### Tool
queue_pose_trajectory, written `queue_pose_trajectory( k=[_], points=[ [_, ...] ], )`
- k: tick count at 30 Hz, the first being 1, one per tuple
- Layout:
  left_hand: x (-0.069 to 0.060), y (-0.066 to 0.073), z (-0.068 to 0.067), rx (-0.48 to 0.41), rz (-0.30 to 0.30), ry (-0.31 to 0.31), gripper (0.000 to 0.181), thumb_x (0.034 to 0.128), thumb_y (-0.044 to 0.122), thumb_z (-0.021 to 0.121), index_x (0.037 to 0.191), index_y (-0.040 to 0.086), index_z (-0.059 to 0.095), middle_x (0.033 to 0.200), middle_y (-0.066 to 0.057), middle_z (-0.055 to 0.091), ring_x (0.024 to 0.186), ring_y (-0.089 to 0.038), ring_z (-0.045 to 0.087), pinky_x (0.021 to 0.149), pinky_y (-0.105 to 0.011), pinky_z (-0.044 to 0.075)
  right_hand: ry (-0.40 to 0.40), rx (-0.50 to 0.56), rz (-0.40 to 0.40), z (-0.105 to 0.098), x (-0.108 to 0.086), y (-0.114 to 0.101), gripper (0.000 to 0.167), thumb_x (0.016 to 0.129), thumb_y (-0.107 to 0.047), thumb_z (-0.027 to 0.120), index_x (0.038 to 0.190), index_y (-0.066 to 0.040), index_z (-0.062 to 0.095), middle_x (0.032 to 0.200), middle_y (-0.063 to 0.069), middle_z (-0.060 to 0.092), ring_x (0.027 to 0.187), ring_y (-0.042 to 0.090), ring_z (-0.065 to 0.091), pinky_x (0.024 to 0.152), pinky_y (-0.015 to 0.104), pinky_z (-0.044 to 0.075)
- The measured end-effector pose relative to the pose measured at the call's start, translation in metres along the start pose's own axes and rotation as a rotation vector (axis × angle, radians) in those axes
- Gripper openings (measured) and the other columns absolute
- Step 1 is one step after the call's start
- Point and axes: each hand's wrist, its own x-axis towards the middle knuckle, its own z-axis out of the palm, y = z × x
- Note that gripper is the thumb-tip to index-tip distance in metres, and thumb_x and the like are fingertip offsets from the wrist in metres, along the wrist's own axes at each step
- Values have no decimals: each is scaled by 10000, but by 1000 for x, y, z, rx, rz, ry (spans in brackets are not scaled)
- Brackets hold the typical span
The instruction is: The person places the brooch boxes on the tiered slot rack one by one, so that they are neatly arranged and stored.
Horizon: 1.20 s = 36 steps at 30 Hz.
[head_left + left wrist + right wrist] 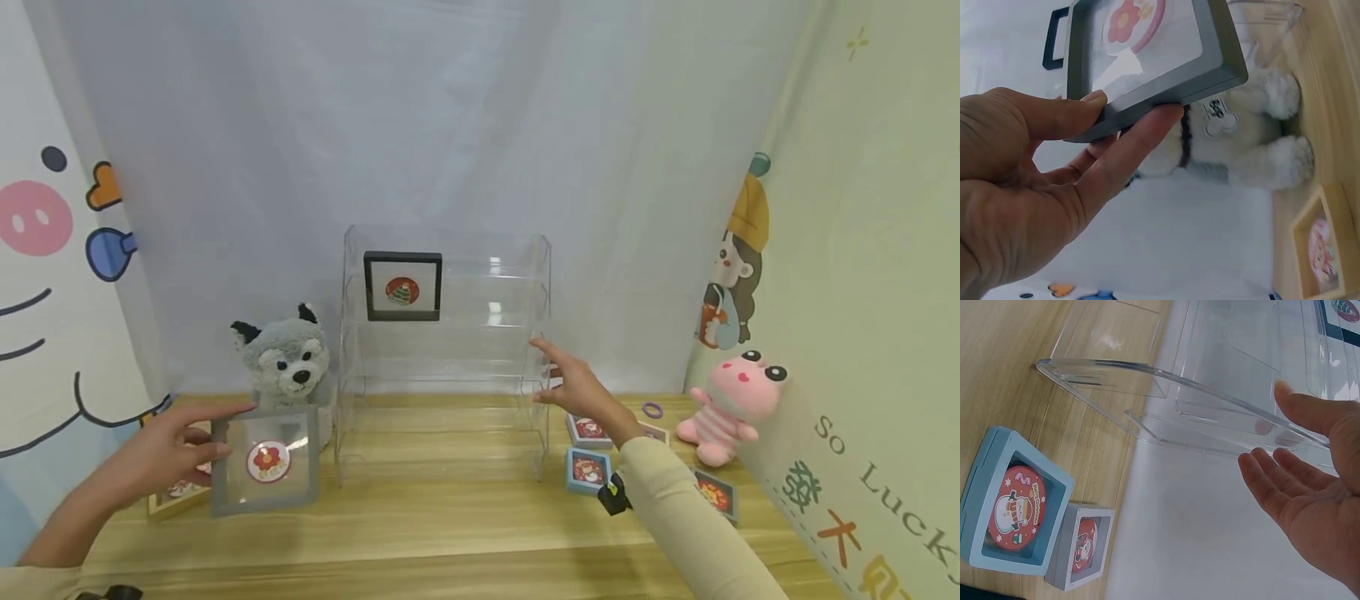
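Note:
My left hand (168, 446) holds a grey-rimmed clear display frame (303, 467) by its side, thumb and fingers pinching the rim. Inside it is a round badge (267, 461) with a red flower. In the left wrist view, the frame (1166, 94) is tilted above a plush dog. My right hand (581, 390) is at the right side panel of a clear acrylic tiered rack (543, 358). In the right wrist view, the thumb and the loosely extended fingers (1266, 481) lie on either side of the panel's edge; contact is unclear. A black-rimmed frame (403, 315) stands on an upper tier, left side.
A grey plush dog (288, 358) sits left of the rack, beside a wooden-rimmed frame (176, 502). To the right lie a blue frame (588, 472), a light grey frame (588, 432), a dark grey frame (715, 496), a purple ring (652, 410) and a pink plush frog (731, 408).

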Motion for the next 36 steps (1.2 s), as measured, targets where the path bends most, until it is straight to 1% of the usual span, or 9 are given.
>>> queue_pose_trajectory(
  k=[3, 5, 10, 14, 18, 22, 25, 29, 36],
  points=[
    [11, 15, 6, 48, 31, 38, 561, 947, -34, 609, 1475, -53, 419, 1412, -398, 372, 806, -149, 686, 614, -318, 597, 3, 0, 12, 0, 1, 1, 880, 844, -14, 768, 1571, -123, 285, 1594, 238, 317, 1276, 483, 531, 943, 510, 538],
    [18, 25, 10, 70, 30, 54, 553, 949, -24, 613, 1474, -26, 440, 1400, -372, 374, 836, -191, 686, 616, -316, 596, 2, 0, 8, 0, 1, 1, 877, 844, -13, 767, 1569, -116, 285, 1592, 244, 316, 1272, 486, 533, 937, 504, 542],
    [42, 46, 20, 58, 63, 63, 544, 946, -26, 618, 1467, -1, 465, 1474, -383, 282, 1007, -413, 668, 634, -332, 601, 0, 12, 0, 0, 0, 0, 882, 844, -4, 763, 1572, -105, 276, 1599, 249, 295, 1269, 494, 531, 934, 501, 544],
    [64, 64, 28, 88, 132, 94, 519, 930, -81, 611, 1433, -10, 507, 1232, -313, 425, 1036, -513, 646, 603, -316, 598, -2, 14, 4, 1, 0, 2, 884, 846, -3, 764, 1573, -112, 275, 1600, 249, 294, 1266, 492, 534, 934, 494, 546],
    [84, 84, 34, 117, 179, 110, 515, 929, -78, 619, 1427, 25, 533, 1168, -252, 420, 919, -406, 691, 594, -314, 594, -3, 16, 9, 1, 0, 1, 879, 850, -1, 761, 1574, -118, 276, 1598, 248, 299, 1268, 491, 533, 935, 499, 544],
    [103, 105, 40, 131, 207, 127, 527, 935, -71, 618, 1436, 67, 538, 1052, -167, 385, 760, -217, 621, 615, -325, 596, 2, 15, 16, 0, -1, 0, 875, 854, 1, 757, 1575, -127, 279, 1599, 241, 304, 1271, 488, 530, 938, 508, 540],
    [117, 118, 45, 148, 254, 161, 525, 936, -83, 609, 1432, 75, 545, 1014, -146, 399, 780, -280, 629, 628, -317, 598, 3, 20, 19, 0, -1, -1, 878, 853, 0, 758, 1576, -144, 281, 1597, 239, 310, 1272, 483, 531, 939, 503, 541],
    [137, 131, 51, 181, 344, 228, 495, 935, -91, 604, 1406, 56, 567, 1061, -188, 452, 918, -410, 652, 628, -318, 595, 5, 21, 11, 0, -2, -1, 882, 850, 0, 760, 1576, -153, 284, 1588, 248, 321, 1267, 483, 534, 931, 491, 547],
    [168, 156, 63, 215, 434, 355, 497, 932, -89, 601, 1391, 102, 596, 1145, -207, 516, 948, -378, 629, 690, -372, 569, 11, 23, 5, 1, -2, 0, 882, 849, 15, 754, 1576, -149, 282, 1595, 244, 309, 1263, 484, 537, 931, 490, 548]
  ],
)
